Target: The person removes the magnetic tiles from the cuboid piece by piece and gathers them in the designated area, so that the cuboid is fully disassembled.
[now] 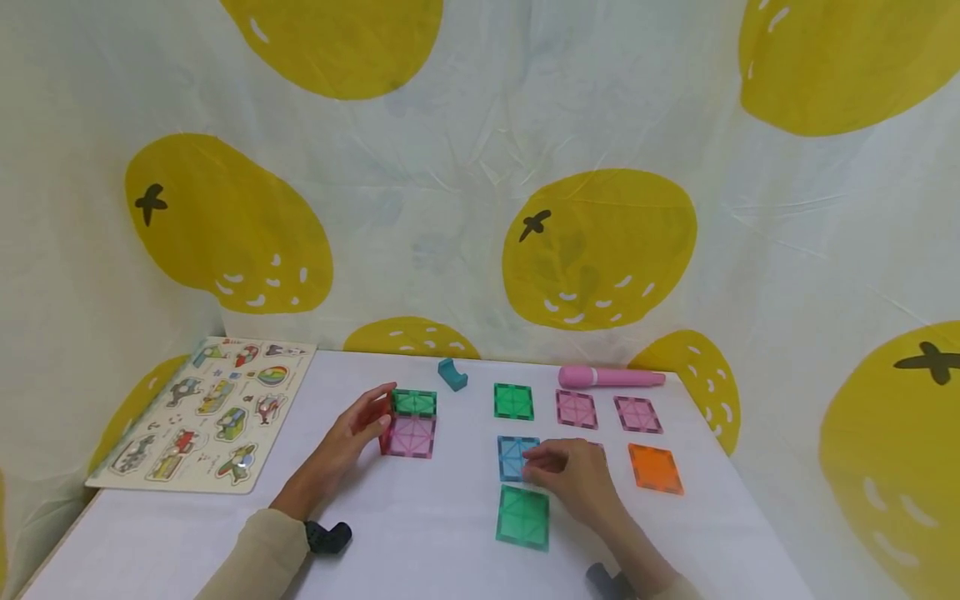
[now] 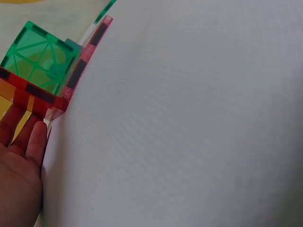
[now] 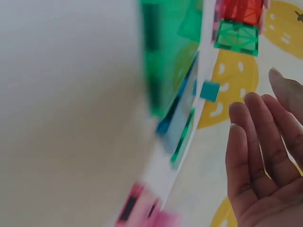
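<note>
My left hand [image 1: 341, 446] is at the left side of a small build of see-through square tiles. Its fairly straight fingertips touch the outer face of an upright red tile [image 2: 33, 90]. A green tile [image 1: 414, 403] stands upright at the back, and a pink tile [image 1: 412, 437] lies flat in front of it. In the head view my right hand [image 1: 577, 479] overlaps the right edge of a flat blue tile [image 1: 512, 458]. The right wrist view shows that hand [image 3: 265, 161] with loosely bent fingers and nothing between them. Nearer me lies a green tile [image 1: 522, 517].
Further back lie another green tile [image 1: 513, 402] and two pink tiles, one of them [image 1: 576, 408] beside a pink stick-like object [image 1: 611, 377]. An orange tile [image 1: 656, 468] is at the right. A teal block [image 1: 452, 374] sits behind the build. At the left lies a picture puzzle board [image 1: 202, 412].
</note>
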The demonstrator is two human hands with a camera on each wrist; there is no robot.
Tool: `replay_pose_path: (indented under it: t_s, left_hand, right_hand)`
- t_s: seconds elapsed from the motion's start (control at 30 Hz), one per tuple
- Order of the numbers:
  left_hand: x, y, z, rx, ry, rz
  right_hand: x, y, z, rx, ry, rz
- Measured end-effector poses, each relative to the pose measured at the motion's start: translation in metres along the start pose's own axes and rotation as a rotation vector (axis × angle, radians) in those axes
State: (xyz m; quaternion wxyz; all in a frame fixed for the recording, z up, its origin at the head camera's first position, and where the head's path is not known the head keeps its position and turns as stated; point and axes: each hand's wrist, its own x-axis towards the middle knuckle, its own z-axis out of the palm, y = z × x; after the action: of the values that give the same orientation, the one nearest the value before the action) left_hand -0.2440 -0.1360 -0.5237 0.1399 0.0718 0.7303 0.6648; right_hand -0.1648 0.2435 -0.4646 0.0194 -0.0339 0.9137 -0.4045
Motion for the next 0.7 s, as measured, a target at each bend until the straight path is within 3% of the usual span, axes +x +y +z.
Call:
replay_pose_path:
  t_s: [0.33, 0.7]
  left_hand:
    - [-0.002, 0.001, 0.001, 0.010, -0.011, 0.013]
    - [-0.004, 0.004, 0.000, 0.007, -0.007, 0.012]
  right_hand:
    - [0.041, -0.038, 0.032, 0.152, -0.020, -0.119]
    - [0.089, -0.077, 0.067, 0.059, 0.009, -0.193]
